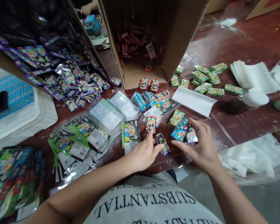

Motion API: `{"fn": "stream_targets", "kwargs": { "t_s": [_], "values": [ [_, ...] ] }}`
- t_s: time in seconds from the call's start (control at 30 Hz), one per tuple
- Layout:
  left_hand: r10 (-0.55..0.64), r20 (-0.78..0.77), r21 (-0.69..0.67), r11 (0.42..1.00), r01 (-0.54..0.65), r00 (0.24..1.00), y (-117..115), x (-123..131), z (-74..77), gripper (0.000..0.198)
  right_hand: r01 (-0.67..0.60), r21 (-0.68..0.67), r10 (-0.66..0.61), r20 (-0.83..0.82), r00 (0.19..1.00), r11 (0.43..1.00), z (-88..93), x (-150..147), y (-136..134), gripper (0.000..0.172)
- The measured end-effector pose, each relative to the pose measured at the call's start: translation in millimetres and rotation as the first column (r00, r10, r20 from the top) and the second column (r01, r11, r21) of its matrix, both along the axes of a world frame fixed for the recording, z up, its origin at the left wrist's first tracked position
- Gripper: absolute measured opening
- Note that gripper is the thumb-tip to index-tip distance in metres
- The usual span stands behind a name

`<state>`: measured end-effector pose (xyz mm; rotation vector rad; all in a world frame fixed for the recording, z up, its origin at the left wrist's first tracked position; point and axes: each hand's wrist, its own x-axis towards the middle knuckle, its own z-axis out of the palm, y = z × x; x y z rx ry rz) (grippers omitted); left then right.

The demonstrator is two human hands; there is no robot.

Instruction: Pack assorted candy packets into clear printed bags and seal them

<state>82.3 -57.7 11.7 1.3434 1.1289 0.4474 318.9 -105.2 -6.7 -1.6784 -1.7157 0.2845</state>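
My left hand (142, 154) is at the near middle of the table, thumb and fingers at a small purple box (162, 144). Its index fingertip meets the lower end of a small red box (151, 122). On the right, the thumb and fingers of my right hand (203, 145) bracket a small blue box (178, 132) and a purple-silver box (191, 136). A green box (176, 117) lies against the blue one. Beside my left hand is a flat black-and-green printed pouch (130, 133).
An open carton (142, 77) holds red boxes; another at left spills purple boxes (77, 84). Printed pouches (77, 133) and clear sleeves (106, 113) lie left. Green boxes (203, 76), white paper (193, 101) and a white-lidded jar (255, 98) stand right. Another person's hand (88, 8) shows behind.
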Motion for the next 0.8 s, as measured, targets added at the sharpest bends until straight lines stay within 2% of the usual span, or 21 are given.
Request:
{"fn": "stream_targets", "kwargs": {
  "t_s": [0.03,0.07,0.1,0.13,0.2,0.23,0.27,0.33,0.4,0.47,0.6,0.67,0.7,0.73,0.8],
  "values": [
    [-0.023,-0.077,0.103,0.994,0.031,0.997,3,-10,5.5,0.07,-0.066,0.0,0.066,-0.008,0.998,0.998,-0.9,-4,2,0.089],
    [-0.077,-0.194,0.205,0.972,0.117,0.978,8,-22,11.3,0.068,-0.176,-0.015,0.176,-0.012,0.984,0.984,-2.9,-10,6,0.09],
    [-0.152,-0.307,0.278,0.93,0.241,0.939,16,-35,16.8,0.067,-0.32,-0.049,0.32,-0.011,0.947,0.946,-5.6,-16,11,0.09],
    [-0.243,-0.388,0.32,0.869,0.378,0.889,24,-48,21.3,0.067,-0.469,-0.1,0.471,-0.001,0.882,0.878,-8.8,-22,18,0.09],
    [-0.452,-0.471,0.354,0.69,0.632,0.757,43,-72,26.4,0.072,-0.683,-0.218,0.707,0.047,0.706,0.697,-14.6,-33,32,0.089],
    [-0.52,-0.484,0.366,0.61,0.703,0.703,51,-80,27.1,0.071,-0.731,-0.273,0.772,0.086,0.629,0.626,-16.6,-37,39,0.088],
    [-0.57,-0.479,0.373,0.557,0.742,0.668,57,-86,26.7,0.067,-0.748,-0.315,0.807,0.126,0.577,0.585,-17.9,-40,45,0.087],
    [-0.629,-0.435,0.36,0.535,0.764,0.645,66,-89,24.1,0.06,-0.755,-0.347,0.83,0.184,0.527,0.557,-18.9,-39,52,0.088],
    [-0.685,-0.376,0.304,0.545,0.782,0.624,69,-84,19.9,0.057,-0.758,-0.323,0.824,0.203,0.529,0.566,-20.4,-33,53,0.094],
    [-0.735,-0.35,0.275,0.513,0.814,0.581,68,-76,14.4,0.057,-0.753,-0.288,0.806,0.204,0.556,0.592,-25.2,-24,49,0.102],
    [-0.762,-0.414,0.373,0.357,0.856,0.498,65,-63,5.7,0.067,-0.713,-0.275,0.764,0.209,0.611,0.645,-42.0,-14,38,0.095],
    [-0.753,-0.463,0.412,0.284,0.866,0.467,62,-61,7.6,0.075,-0.685,-0.247,0.728,0.213,0.652,0.686,-47.8,-11,32,0.088],
    [-0.737,-0.492,0.42,0.266,0.868,0.464,61,-60,10.6,0.076,-0.66,-0.22,0.696,0.216,0.685,0.718,-48.9,-9,29,0.083],
    [-0.707,-0.527,0.418,0.266,0.869,0.47,58,-60,14.7,0.075,-0.627,-0.188,0.655,0.217,0.724,0.756,-48.8,-6,25,0.078],
    [-0.594,-0.626,0.408,0.304,0.861,0.506,52,-61,24.0,0.069,-0.545,-0.132,0.561,0.204,0.802,0.828,-46.0,-1,19,0.072]
  ]
}}
